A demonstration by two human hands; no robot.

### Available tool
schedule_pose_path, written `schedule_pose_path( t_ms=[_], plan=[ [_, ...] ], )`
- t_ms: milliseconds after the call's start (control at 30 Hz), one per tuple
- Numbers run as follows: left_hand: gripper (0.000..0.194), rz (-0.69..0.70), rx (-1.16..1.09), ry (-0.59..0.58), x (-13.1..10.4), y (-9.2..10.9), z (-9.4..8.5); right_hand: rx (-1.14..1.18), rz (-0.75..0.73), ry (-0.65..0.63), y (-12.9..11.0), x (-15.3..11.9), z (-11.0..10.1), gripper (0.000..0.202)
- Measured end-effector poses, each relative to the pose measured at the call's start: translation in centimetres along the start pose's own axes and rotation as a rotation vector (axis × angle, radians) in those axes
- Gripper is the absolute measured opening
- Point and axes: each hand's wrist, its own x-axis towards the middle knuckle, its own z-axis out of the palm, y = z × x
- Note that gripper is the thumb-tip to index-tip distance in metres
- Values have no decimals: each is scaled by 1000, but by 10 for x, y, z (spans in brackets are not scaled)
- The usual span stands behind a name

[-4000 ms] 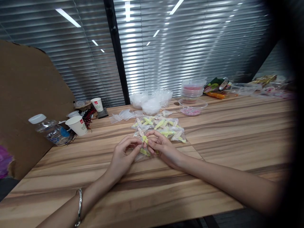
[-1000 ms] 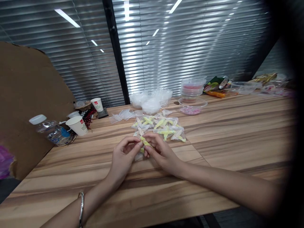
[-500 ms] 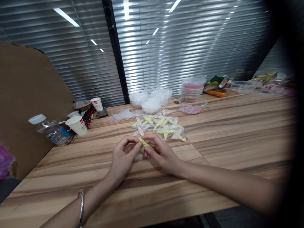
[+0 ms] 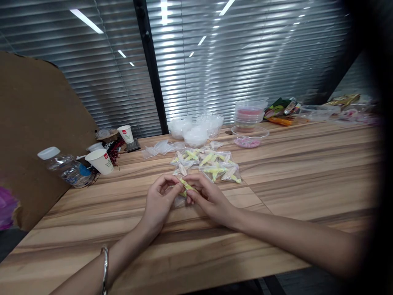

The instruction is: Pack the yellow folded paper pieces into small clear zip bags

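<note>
Grip's on from both sides, left hand (image 4: 160, 198) and right hand (image 4: 211, 198) pinching one yellow strip (image 4: 187, 186) over the worktop (image 4: 294, 176); I'd call that piece unfinished; bagged yellow pieces (image 4: 216, 169) beyond look done; clear packets (image 4: 162, 147) farther back seem unfilled.

Yellow piece (image 4: 187, 185), partly covered by left grip (image 4: 159, 200) and right grip (image 4: 211, 200); small clear bag (image 4: 179, 201) beneath them, mostly hidden; bracelet (image 4: 105, 264), cut by lower edge; purple item (image 4: 6, 207), cut by left edge; nearer paper cup (image 4: 100, 162), print too small to read; pink contents (image 4: 247, 142) of round tub (image 4: 259, 135), too small to identify.
</note>
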Motion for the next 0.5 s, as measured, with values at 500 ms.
schedule_pose_path(
  t_ms=[500],
  plan=[
    [17,-181,-344,-263,1,-4,-3,-22,14,-14,-1,-2,-4,19]
  ],
)
